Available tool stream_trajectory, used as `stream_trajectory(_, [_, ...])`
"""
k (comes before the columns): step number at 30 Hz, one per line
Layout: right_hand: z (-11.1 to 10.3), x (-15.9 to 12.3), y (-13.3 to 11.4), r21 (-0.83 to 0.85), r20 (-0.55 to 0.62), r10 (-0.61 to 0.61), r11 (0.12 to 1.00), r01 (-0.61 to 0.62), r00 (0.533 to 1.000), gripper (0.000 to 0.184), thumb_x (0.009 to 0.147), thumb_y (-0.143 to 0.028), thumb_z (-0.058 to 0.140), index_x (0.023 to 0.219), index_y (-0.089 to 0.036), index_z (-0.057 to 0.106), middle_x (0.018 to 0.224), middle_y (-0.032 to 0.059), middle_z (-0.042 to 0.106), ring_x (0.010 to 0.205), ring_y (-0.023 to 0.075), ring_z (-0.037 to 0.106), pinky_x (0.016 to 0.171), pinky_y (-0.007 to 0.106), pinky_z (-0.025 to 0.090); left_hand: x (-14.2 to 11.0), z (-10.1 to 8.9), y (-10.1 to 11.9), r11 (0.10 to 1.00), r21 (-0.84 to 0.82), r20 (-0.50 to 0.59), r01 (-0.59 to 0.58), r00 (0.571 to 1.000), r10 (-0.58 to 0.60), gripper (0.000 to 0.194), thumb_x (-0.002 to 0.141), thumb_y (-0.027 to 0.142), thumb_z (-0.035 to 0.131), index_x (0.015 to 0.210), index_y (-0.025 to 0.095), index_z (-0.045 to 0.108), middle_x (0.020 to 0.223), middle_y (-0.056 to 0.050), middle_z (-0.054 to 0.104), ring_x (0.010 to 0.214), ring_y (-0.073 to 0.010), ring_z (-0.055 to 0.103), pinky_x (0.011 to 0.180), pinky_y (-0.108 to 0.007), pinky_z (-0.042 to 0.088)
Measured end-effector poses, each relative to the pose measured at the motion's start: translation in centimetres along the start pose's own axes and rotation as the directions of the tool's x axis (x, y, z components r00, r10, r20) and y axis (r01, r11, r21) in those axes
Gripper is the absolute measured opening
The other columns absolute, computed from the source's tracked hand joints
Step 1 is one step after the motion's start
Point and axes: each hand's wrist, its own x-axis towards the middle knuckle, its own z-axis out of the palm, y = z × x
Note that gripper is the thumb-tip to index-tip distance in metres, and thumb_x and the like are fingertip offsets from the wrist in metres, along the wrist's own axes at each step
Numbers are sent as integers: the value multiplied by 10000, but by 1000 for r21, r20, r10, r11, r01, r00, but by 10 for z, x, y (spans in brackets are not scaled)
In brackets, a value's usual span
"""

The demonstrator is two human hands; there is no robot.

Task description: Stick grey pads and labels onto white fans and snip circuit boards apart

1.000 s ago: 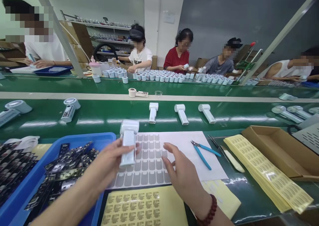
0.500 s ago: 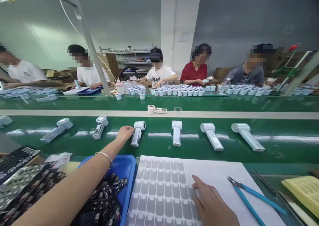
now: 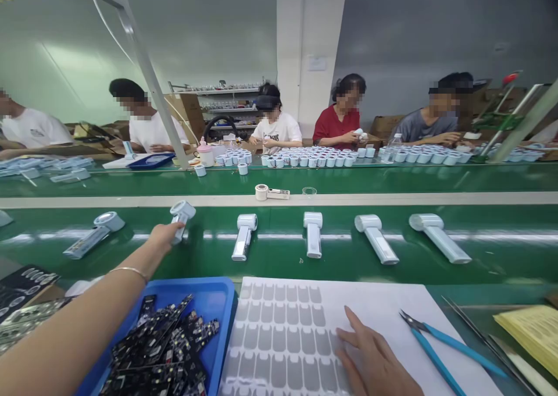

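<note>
My left hand (image 3: 166,237) is stretched over the green belt, its fingers closed round the handle of a pale-blue handheld fan housing (image 3: 182,211). That housing sits tilted, its round head pointing up and away. Part of its handle is hidden by my fingers. Resting on a sheet of grey stickers (image 3: 274,339), my right hand (image 3: 377,355) has its fingers spread and holds nothing. Another fan housing (image 3: 244,236) lies on the belt to the right of my left hand.
A blue tray (image 3: 226,303) of black circuit boards (image 3: 161,349) stands below my left arm. Blue-handled cutters (image 3: 440,343) and tweezers (image 3: 479,338) lie right of my right hand. More housings line the belt (image 3: 279,268). Several co-workers sit across it.
My left hand has moved left from beside the middle fan housing to the one further left and taken hold of its handle. My right hand stays at the sticker sheet.
</note>
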Motion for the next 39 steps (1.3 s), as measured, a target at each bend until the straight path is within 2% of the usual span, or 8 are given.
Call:
stream_trajectory(4, [-16, 3, -12, 135, 25, 96, 986, -99, 995, 485, 1023, -538, 330, 1412, -274, 450, 939, 43, 755, 841, 218, 731, 558, 275, 574, -58, 20, 19, 986, -168, 173, 20, 985, 9, 98, 888, 32, 537, 856, 110, 585, 752, 24, 623, 613, -51, 563, 580, -147, 495])
stream_trajectory(7, [-35, 8, -28, 292, 54, 183, 937, -190, 982, 457, 987, -524, 460, 1372, -279, 479, 924, 26, 757, 800, 214, 702, 649, 309, 574, -112, 24, 17, 967, -249, 316, 48, 948, 34, 161, 914, 109, 484, 899, 127, 643, 656, 10, 605, 478, -56, 475, 438, -140, 422])
stream_trajectory(10, [-60, 9, -52, 511, 160, 307, 788, -344, 938, 510, 936, -523, 560, 1378, -284, 474, 898, 23, 751, 837, 223, 699, 673, 309, 574, -165, 21, -6, 956, -263, 421, 128, 907, -5, 255, 918, 237, 494, 1005, 128, 707, 738, -87, 698, 513, -153, 594, 447, -253, 518])
stream_trajectory(13, [-81, 4, -79, 665, 301, 352, 589, -459, 886, 620, 854, -545, 668, 1380, -276, 478, 853, 30, 738, 926, 259, 705, 650, 300, 573, -213, 22, -39, 903, -254, 452, 347, 868, -206, 271, 858, 228, 622, 1072, 97, 723, 980, -179, 758, 816, -287, 737, 692, -368, 624])
stream_trajectory(17, [-99, -9, -110, 768, 410, 285, 404, -497, 866, 642, 757, -455, 784, 1307, -256, 521, 747, 16, 721, 1040, 280, 692, 665, 282, 566, -259, 35, -70, 792, -296, 483, 534, 799, -358, 184, 833, 147, 665, 968, 38, 724, 846, -179, 755, 696, -220, 727, 658, -292, 617])
stream_trajectory(20, [-105, -15, -125, 787, 447, 235, 356, -504, 863, 609, 722, -334, 793, 1265, -243, 534, 701, 3, 726, 1113, 285, 677, 734, 303, 577, -273, 47, -76, 668, -415, 398, 618, 783, -478, 108, 868, 109, 612, 931, 66, 687, 676, -94, 696, 507, -134, 648, 513, -233, 582])
stream_trajectory(26, [-106, -14, -142, 717, 551, 215, 373, -589, 807, 650, 675, -207, 727, 1289, -201, 514, 702, 9, 742, 1235, 312, 615, 870, 382, 577, -278, 56, -75, 463, -547, 422, 698, 707, -568, 127, 929, 103, 522, 809, 121, 559, 606, -19, 603, 399, -48, 552, 400, -125, 491])
stream_trajectory(39, [-99, -9, -150, 712, 557, 177, 401, -577, 811, 648, 669, -149, 670, 1300, -202, 527, 702, -18, 723, 1163, 275, 661, 833, 351, 597, -278, 53, -86, 511, -520, 454, 684, 728, -514, 119, 850, 104, 628, 793, 171, 548, 577, 10, 558, 463, -83, 545, 479, -199, 523])
